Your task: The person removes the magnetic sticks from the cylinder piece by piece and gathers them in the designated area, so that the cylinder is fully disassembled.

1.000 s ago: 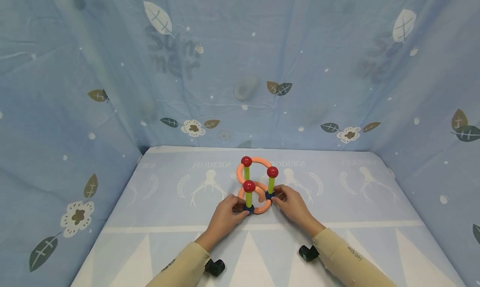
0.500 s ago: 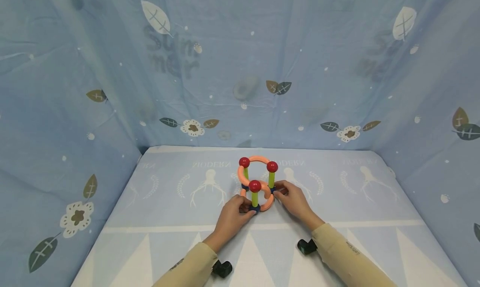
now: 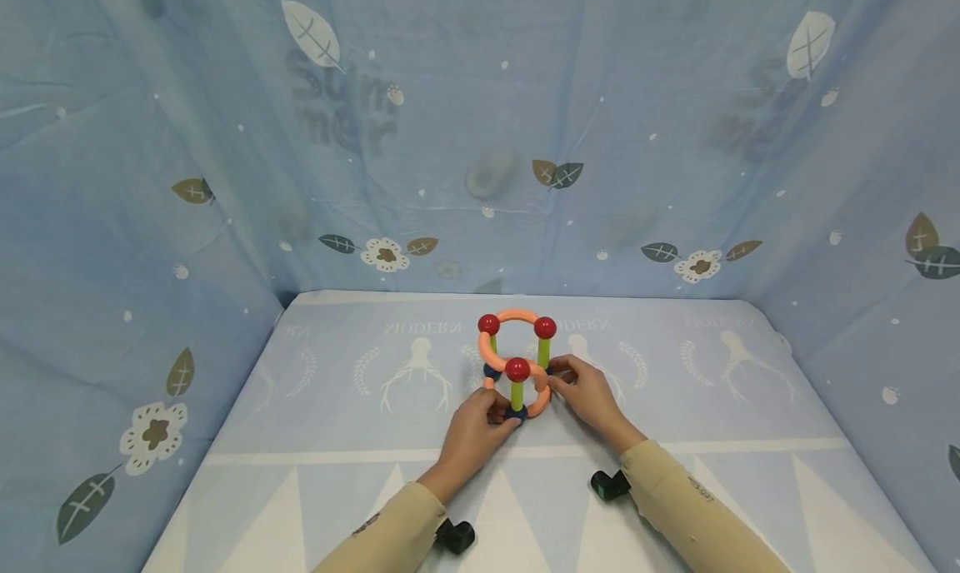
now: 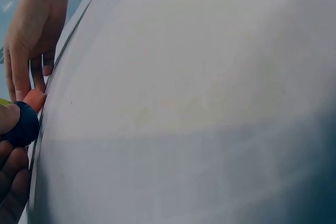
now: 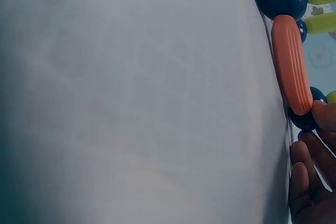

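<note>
A toy frame stands upright on the table, with red balls (image 3: 517,369) on top of green rods (image 3: 517,396), dark blue balls below, and orange curved pieces (image 3: 516,315) joining them at top and bottom. The left hand (image 3: 474,435) pinches the front blue ball (image 3: 516,415), also seen as a blue ball (image 4: 24,125) in the left wrist view. At the right rear blue ball, the right hand (image 3: 592,398) has its thumb and fingers; in the right wrist view they pinch a blue ball (image 5: 304,121) beside an orange curve (image 5: 291,64).
A patterned cloth covers the table (image 3: 360,427), and blue printed curtains (image 3: 465,140) rise at the back and both sides. Black devices (image 3: 456,537) show at both wrists, near the sleeves (image 3: 390,527).
The toy frame has turned, its front rod moving right and its right rear rod moving slightly back. Both hands have moved along with it, the left one rightward.
</note>
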`<action>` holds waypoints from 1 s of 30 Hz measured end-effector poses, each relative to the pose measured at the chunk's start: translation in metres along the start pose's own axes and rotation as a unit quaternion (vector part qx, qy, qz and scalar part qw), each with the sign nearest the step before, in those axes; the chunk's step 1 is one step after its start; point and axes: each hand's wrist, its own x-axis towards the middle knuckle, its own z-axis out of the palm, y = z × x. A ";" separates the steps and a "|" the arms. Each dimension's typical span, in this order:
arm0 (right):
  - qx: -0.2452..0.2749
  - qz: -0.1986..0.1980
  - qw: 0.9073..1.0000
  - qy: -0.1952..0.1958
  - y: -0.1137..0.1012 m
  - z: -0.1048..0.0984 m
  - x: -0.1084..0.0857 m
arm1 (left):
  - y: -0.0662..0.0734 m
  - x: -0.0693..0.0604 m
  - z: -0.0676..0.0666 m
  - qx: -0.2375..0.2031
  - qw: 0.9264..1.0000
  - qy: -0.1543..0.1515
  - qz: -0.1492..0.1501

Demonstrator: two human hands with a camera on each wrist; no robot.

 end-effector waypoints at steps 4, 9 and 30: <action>-0.002 -0.001 1.000 0.002 0.000 -0.001 0.000 | 0.002 0.000 0.000 0.001 1.000 0.001 0.004; -0.002 0.001 1.000 0.002 0.000 -0.001 0.000 | 0.002 0.000 0.001 0.004 1.000 0.003 0.006; 0.012 -0.005 1.000 0.002 0.001 -0.008 -0.011 | -0.012 0.002 -0.024 -0.005 0.998 0.054 0.009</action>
